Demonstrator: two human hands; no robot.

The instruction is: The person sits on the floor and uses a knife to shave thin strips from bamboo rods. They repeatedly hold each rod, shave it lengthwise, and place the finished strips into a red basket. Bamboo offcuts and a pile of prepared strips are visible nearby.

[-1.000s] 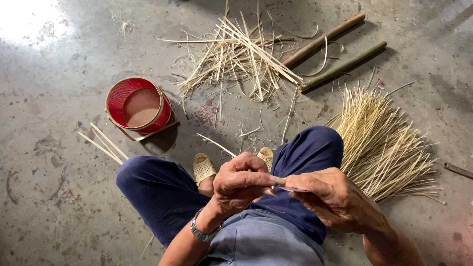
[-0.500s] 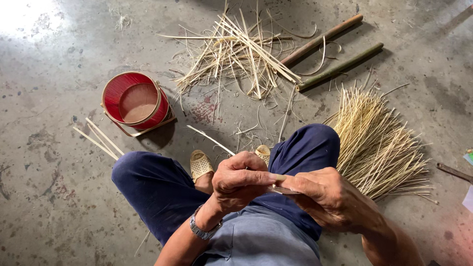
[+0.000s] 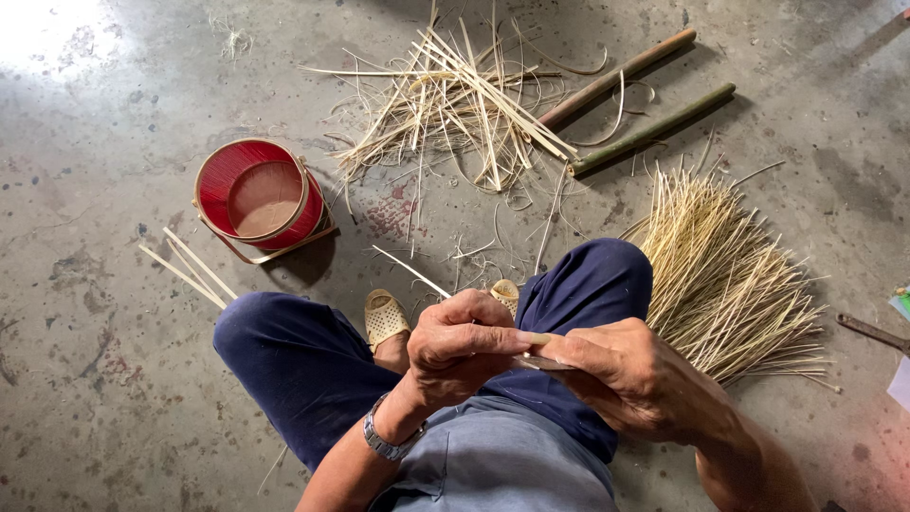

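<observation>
Both hands, left (image 3: 464, 346) and right (image 3: 630, 379), still pinched shut on strip (image 3: 417, 272) over knees; bucket (image 3: 261, 199) shifted slightly, just camera drift.

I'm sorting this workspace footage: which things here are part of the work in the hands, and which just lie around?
In hand:
left hand
right hand
thin bamboo strip

Lying about:
fanned bundle of sticks
pile of split strips
two bamboo poles
red basket

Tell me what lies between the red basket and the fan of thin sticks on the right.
In the head view, between the red basket and the stick fan lie scattered shavings, the person's sandalled feet and right knee.
</observation>
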